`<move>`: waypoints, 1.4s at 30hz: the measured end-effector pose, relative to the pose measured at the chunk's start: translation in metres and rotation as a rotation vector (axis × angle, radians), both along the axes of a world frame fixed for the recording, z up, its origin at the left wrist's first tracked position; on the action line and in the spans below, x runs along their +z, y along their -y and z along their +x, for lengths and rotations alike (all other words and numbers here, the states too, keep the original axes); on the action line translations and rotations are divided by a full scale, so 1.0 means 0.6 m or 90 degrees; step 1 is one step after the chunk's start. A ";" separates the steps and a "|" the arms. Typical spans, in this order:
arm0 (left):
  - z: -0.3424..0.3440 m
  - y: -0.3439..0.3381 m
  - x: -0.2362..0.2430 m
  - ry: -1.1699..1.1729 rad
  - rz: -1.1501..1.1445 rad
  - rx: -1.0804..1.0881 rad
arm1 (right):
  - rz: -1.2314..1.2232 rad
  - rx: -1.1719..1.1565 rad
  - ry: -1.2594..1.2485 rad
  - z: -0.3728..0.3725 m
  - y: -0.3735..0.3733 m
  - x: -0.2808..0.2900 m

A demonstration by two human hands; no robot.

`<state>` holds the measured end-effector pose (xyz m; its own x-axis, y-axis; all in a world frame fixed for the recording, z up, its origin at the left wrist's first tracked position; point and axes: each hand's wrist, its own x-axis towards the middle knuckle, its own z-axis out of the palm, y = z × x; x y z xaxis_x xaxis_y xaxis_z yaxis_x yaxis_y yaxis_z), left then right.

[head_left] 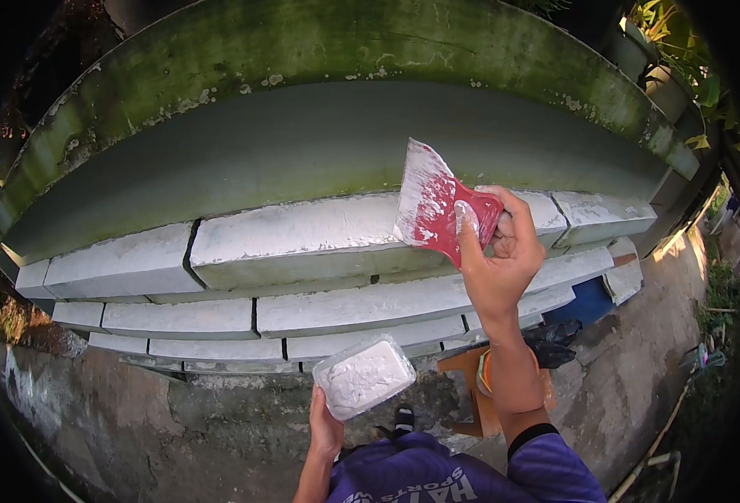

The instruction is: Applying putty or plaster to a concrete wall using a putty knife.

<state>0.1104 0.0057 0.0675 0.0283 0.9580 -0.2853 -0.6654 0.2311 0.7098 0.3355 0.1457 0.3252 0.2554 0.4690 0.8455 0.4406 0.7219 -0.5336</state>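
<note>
My right hand (504, 256) is closed round the grip of a red plastic putty scraper (452, 216). Its wide blade is smeared with white paste and is raised in front of the top row of pale blocks (294, 230); whether it touches them I cannot tell. White residue also coats my right thumb. Lower down, my left hand (326, 427) grips one edge of a clear plastic tub (365, 375) filled with white putty. Part of the top block has a bright white, uneven coat along its upper face.
Stepped rows of blocks (177, 318) run below a green, mossy concrete wall (328, 50). Near my right forearm are an orange-brown board (462, 369), a black plastic bag (554, 342) and a blue panel (584, 303). Potted plants (672, 84) stand at the far right.
</note>
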 end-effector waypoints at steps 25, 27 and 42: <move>0.005 0.008 0.004 0.001 0.007 -0.013 | 0.063 -0.098 0.115 0.025 0.006 -0.013; 0.005 0.008 -0.001 0.004 0.006 -0.011 | 0.111 -0.110 0.121 0.027 0.004 -0.018; 0.007 0.017 0.007 0.020 -0.003 -0.020 | 0.152 -0.184 0.187 0.051 0.027 -0.021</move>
<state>0.1147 -0.0048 0.0715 0.0668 0.9551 -0.2887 -0.6793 0.2554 0.6880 0.3661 0.1296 0.3128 0.0814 0.1978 0.9769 0.7489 0.6346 -0.1909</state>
